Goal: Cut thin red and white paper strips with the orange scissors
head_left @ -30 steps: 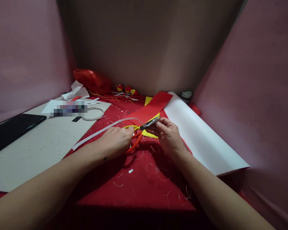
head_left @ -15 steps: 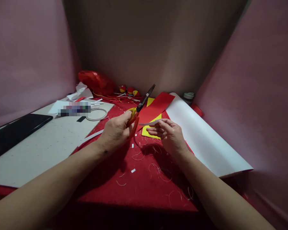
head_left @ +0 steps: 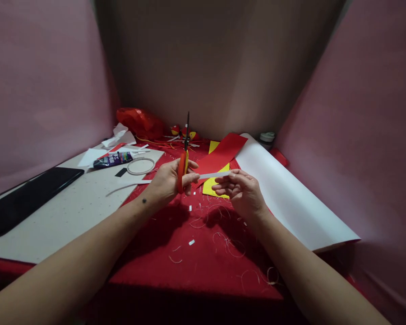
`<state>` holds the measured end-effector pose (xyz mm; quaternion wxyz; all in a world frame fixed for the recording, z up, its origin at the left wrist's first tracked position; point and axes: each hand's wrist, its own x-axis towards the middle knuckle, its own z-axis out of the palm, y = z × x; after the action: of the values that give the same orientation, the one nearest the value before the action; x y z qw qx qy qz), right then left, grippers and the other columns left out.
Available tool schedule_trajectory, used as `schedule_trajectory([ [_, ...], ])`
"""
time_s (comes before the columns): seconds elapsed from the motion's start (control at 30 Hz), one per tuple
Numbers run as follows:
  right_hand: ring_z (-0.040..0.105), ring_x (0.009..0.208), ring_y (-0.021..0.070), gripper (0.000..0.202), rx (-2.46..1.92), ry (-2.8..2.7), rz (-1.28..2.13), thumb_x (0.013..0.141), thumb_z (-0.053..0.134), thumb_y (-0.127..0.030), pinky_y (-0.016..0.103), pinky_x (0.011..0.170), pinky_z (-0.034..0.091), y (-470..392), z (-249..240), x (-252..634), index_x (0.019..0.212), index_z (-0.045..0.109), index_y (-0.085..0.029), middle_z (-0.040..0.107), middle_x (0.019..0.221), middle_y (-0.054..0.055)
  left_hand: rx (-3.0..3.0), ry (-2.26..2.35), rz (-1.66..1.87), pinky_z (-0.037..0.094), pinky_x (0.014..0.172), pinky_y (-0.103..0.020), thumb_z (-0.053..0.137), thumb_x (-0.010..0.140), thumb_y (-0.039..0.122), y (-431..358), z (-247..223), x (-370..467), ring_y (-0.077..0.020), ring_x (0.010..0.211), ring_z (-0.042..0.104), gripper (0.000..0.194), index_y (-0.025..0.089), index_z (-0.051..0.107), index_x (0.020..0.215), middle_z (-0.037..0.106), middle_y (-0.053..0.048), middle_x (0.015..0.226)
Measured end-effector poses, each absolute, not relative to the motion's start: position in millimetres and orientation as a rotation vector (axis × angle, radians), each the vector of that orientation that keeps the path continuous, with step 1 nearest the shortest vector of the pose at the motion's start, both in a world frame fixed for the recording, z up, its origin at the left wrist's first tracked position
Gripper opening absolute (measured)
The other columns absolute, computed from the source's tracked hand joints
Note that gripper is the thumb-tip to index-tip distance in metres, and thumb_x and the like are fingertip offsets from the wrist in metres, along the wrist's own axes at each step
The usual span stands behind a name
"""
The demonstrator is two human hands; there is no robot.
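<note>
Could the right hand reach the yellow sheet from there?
Probably yes: the yellow sheet's near part shows uncovered close by the right hand, though that hand pinches the white strip.

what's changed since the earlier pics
The left hand has swung the scissors from pointing right to pointing up and away, and now seems to pinch the white strip too. The strip's tail has moved left over the pale board. Unchanged: the right hand holds the strip; the red sheet lies put.
</note>
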<state>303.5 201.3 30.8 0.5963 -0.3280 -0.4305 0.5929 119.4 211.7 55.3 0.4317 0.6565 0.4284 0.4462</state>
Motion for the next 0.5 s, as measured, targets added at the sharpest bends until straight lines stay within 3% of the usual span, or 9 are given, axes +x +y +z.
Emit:
schedule_trajectory([
  [0.23, 0.066, 0.059, 0.0193, 0.028, -0.745, -1.04, 1.569, 0.075, 0.048, -0.043, 0.032, 0.054, 0.051, 205.9, 32.1, 310.7, 0.073, 0.061, -0.017, 0.069, 0.065, 0.005, 1.662, 1.067, 1.075, 0.039, 0.041, -0.021, 0.06, 0.072, 0.02, 209.8, 59.7, 116.4, -0.0064, 0.04, 0.047, 0.018, 0.013, 0.053, 0.087, 0.053, 0.005, 0.055],
  [0.4, 0.064, 0.054, 0.0174, 0.027, -0.772, -1.216, 1.668, 0.077, 0.055, -0.04, 0.029, 0.052, 0.049, 208.0, 31.0, 313.6, 0.075, 0.064, -0.014, 0.069, 0.066, 0.007, 1.694, 1.024, 1.01, 0.033, 0.038, -0.02, 0.063, 0.071, 0.024, 209.3, 58.6, 115.9, -0.0065, 0.039, 0.045, 0.024, 0.013, 0.053, 0.09, 0.052, 0.006, 0.05],
  [0.5, 0.064, 0.052, 0.0172, 0.037, -0.797, -1.237, 1.689, 0.078, 0.052, -0.048, 0.029, 0.051, 0.049, 209.6, 29.4, 314.3, 0.076, 0.065, -0.014, 0.069, 0.065, 0.008, 1.708, 0.984, 0.979, 0.033, 0.037, -0.019, 0.064, 0.07, 0.026, 210.3, 55.6, 115.2, -0.0056, 0.038, 0.045, 0.026, 0.014, 0.053, 0.091, 0.052, 0.006, 0.053],
])
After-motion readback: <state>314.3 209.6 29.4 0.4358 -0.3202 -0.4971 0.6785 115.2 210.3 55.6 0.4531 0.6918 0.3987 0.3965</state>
